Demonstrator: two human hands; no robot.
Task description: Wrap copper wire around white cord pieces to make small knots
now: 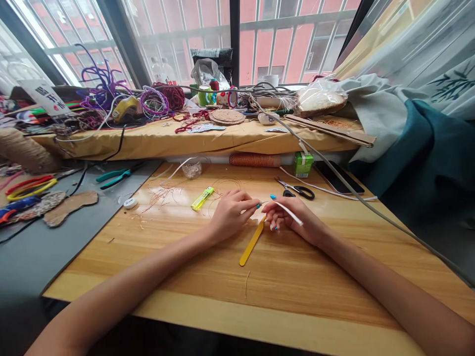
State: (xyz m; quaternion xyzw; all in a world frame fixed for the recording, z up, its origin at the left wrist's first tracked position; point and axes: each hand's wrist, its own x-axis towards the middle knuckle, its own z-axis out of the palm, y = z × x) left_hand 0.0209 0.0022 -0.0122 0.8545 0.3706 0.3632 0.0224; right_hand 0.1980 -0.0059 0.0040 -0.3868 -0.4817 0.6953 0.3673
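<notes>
Over the middle of the wooden table (178, 277), my left hand (233, 213) has thumb and forefinger pinched on something too small to make out. Close to its right, my right hand (291, 217) holds a thin white strip (288, 210) between thumb and forefinger, with the other fingers curled below. The fingertips of both hands almost meet. A yellow flat stick (252, 243) lies on the table just below and between them. Black-handled scissors (297, 190) rest behind my right hand. A yellow-green lighter (202, 199) lies left of my left hand.
Behind are a small green box (303, 164), a phone (339, 177), an orange thread spool (255, 159) and a clear jar (192, 169). Teal pliers (114, 177) lie on the grey mat at left. A grey cable (334, 170) crosses the right side. Yarn crowds the raised ledge (148, 142).
</notes>
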